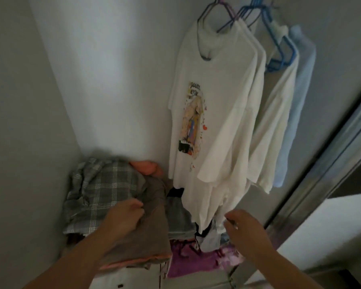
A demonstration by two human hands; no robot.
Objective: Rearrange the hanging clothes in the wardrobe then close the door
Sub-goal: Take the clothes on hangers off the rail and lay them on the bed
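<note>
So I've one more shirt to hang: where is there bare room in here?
Free: the stretch left of the printed white T-shirt, up to the side wall. Crowded: the hangers bunched at the right, and below, the folded piles under both hands.

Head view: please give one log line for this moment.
left hand: on folded pile | right hand: near shirt hem | door: open

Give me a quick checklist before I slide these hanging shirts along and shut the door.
1. Left hand free: not ok, it grips the brown cloth on the pile.
2. Right hand free: cannot tell, blurred.
3. Printed shirt on its hanger: ok.
4. Other shirts hung: ok, white ones then a blue shirt.
5. Rail: cannot tell, out of view.
6. Door path clear: cannot tell.
</note>
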